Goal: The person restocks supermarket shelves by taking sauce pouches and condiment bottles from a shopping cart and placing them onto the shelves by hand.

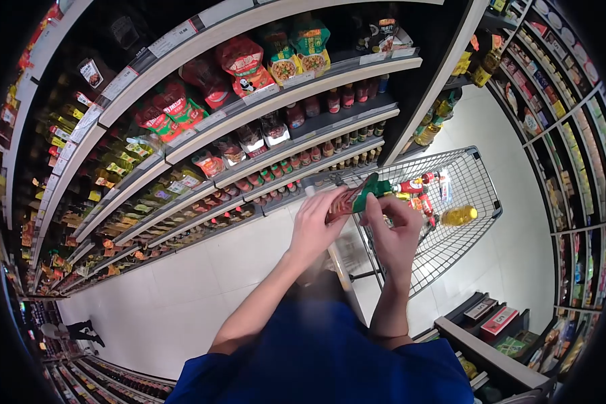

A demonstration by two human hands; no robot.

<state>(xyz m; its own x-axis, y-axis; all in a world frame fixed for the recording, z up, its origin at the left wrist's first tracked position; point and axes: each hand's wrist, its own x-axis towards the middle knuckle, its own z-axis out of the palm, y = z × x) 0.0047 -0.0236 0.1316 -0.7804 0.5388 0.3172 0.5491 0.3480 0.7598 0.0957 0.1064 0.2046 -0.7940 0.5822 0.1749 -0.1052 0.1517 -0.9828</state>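
Note:
My left hand (318,219) is wrapped round a red-and-green sauce pouch (358,200) and holds it tilted in front of my chest. My right hand (392,232) is at the pouch's green end, thumb and fingers pinched on its edge. Just beyond both hands is a wire shopping cart (498,205). Inside it lie a bottle of yellow oil (459,215), a red-labelled bottle (411,186) and other red packages that my right hand partly hides. The print on the pouch is too blurred to read.
Tall shelves (262,101) on the left carry sauce pouches (239,64) and rows of bottles. More stocked shelving (552,121) curves along the right. A low shelf with price signs (499,320) stands at lower right. Another person (74,332) is far down the aisle.

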